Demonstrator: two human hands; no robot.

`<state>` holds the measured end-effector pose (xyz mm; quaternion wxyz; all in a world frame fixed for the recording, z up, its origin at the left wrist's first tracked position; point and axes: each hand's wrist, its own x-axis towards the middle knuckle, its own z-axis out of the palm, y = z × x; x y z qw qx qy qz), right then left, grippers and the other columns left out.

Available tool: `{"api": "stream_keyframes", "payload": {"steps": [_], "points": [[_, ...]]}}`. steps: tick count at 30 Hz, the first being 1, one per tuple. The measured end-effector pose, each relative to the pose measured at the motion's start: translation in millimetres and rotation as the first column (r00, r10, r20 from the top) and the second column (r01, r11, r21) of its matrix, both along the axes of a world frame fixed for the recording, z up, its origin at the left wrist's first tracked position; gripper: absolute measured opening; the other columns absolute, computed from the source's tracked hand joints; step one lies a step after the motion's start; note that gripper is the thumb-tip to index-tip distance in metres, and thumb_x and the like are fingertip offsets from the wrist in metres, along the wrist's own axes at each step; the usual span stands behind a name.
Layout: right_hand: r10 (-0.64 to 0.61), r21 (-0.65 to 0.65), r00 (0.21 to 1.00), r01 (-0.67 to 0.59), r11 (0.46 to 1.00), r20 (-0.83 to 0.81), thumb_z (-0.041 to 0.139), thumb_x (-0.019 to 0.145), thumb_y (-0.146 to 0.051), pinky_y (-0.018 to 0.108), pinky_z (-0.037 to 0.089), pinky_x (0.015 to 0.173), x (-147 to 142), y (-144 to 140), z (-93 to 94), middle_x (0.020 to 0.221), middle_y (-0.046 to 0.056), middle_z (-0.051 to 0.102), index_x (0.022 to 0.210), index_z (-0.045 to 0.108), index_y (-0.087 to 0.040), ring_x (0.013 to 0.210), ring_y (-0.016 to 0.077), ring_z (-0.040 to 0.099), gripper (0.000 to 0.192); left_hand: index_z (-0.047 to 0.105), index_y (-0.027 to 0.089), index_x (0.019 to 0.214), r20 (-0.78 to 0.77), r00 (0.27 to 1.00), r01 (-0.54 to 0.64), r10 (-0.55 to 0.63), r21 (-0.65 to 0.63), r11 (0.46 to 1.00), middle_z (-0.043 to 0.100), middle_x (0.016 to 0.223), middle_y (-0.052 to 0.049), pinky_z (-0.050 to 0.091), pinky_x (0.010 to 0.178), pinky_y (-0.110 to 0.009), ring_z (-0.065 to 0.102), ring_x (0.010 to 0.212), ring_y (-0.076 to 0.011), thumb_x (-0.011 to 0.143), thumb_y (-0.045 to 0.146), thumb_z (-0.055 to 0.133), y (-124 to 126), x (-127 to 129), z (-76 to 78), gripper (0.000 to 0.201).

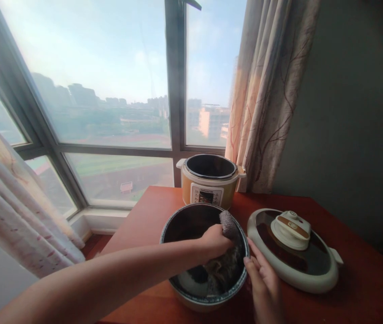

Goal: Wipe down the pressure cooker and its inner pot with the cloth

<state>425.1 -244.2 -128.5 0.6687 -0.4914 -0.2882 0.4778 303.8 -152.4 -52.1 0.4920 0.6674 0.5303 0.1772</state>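
A dark inner pot [191, 283] with a speckled rim is tilted towards me at the front of the table. My left hand [215, 243] reaches inside it, fingers closed around a grey, fuzzy cloth [229, 225] against the right inner wall. The fingertips are partly hidden behind the hand. At the pot's right rim, my right hand [263, 274] grips the edge, thumb on top and fingers along the outside. Some shiny reflections or wetness show on the pot's bottom; I cannot tell which.
Behind the pot stands a white and gold electric pressure cooker [186, 186] without its lid. Its round lid [316, 265] lies to the right on the red-brown table [356, 288]. Windows [110, 99] and curtains [262, 99] border the table's far side.
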Motion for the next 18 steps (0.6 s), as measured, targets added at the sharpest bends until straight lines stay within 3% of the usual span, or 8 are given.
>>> {"api": "stream_keyframes", "payload": {"steps": [2,4,6,8,10,12,15,18], "points": [[-0.014,0.0,1.0,0.014,1.0,-0.006,0.076,0.076,-0.05,0.038,0.045,0.104,0.6,2.3,3.1,0.136,0.01,0.064,0.138,0.06,-0.022,0.127,0.0311,0.057,0.07,0.073,0.014,0.099,-0.148,0.978,0.163,-0.145,0.118,0.98,0.075,0.092,-0.009,0.054,0.071,-0.029,0.07,0.087,-0.0257,0.069,0.016,0.065,0.2,-2.6,3.0,0.031],[-0.018,0.005,0.999,0.018,1.0,-0.035,0.076,0.074,-0.05,0.038,0.046,0.103,0.5,5.4,8.0,0.132,0.01,0.067,0.134,0.063,-0.021,0.124,0.0311,0.059,0.068,0.074,0.015,0.098,-0.368,0.876,0.4,-0.312,0.193,0.896,0.076,0.091,-0.01,0.053,0.068,-0.03,0.071,0.086,-0.0283,0.066,0.014,0.067,-1.6,-7.4,11.1,0.033],[-0.016,0.016,0.998,0.017,1.0,-0.068,0.077,0.073,-0.05,0.038,0.049,0.098,1.0,9.2,12.9,0.126,0.011,0.07,0.132,0.064,-0.019,0.117,0.0308,0.063,0.068,0.074,0.015,0.096,-0.573,0.685,0.64,-0.45,0.178,0.748,0.076,0.088,-0.013,0.052,0.062,-0.031,0.072,0.081,-0.03,0.065,0.012,0.068,-5.3,-13.7,22.3,0.032],[-0.033,0.021,0.996,0.034,0.999,-0.078,0.077,0.072,-0.049,0.035,0.052,0.09,2.8,13.4,16.3,0.115,0.01,0.074,0.135,0.061,-0.019,0.103,0.028,0.068,0.072,0.074,0.013,0.094,-0.696,0.454,0.826,-0.556,0.096,0.556,0.076,0.085,-0.015,0.05,0.059,-0.031,0.071,0.076,-0.03,0.066,0.013,0.068,-10.1,-20.8,33.8,0.029],[-0.055,0.02,0.995,0.057,0.998,-0.082,0.078,0.072,-0.048,0.031,0.054,0.077,5.5,17.8,18.6,0.099,0.006,0.075,0.142,0.054,-0.021,0.085,0.023,0.069,0.079,0.074,0.01,0.094,-0.743,0.258,0.929,-0.617,0.017,0.369,0.076,0.084,-0.017,0.049,0.057,-0.032,0.07,0.072,-0.029,0.069,0.014,0.067,-14.1,-28.3,42.7,0.026],[-0.075,0.019,0.992,0.077,0.997,-0.1,0.08,0.071,-0.047,0.026,0.051,0.062,8.2,22.5,21.0,0.081,0.0,0.072,0.146,0.048,-0.022,0.066,0.0176,0.065,0.085,0.073,0.011,0.092,-0.754,0.147,0.972,-0.641,-0.011,0.236,0.075,0.081,-0.015,0.046,0.055,-0.032,0.068,0.069,-0.0276,0.071,0.014,0.066,-15.6,-35.7,47.5,0.022],[-0.084,0.024,0.989,0.087,0.996,-0.121,0.083,0.068,-0.046,0.022,0.043,0.048,10.7,29.4,25.4,0.066,-0.005,0.064,0.145,0.049,-0.022,0.051,0.0124,0.054,0.087,0.068,0.017,0.08,-0.706,0.121,0.986,-0.698,0.006,0.164,0.071,0.071,-0.007,0.044,0.055,-0.03,0.065,0.066,-0.0242,0.068,0.01,0.065,-11.1,-45.3,48.3,0.014],[-0.08,0.029,0.991,0.083,0.996,-0.112,0.083,0.066,-0.045,0.021,0.041,0.046,11.4,34.5,28.0,0.064,-0.006,0.062,0.14,0.053,-0.02,0.048,0.011,0.051,0.084,0.057,0.021,0.07,-0.611,0.132,0.98,-0.78,-0.037,0.196,0.059,0.059,0.001,0.043,0.056,-0.027,0.06,0.062,-0.0208,0.064,0.005,0.062,-2.3,-51.5,44.2,0.018]]}}
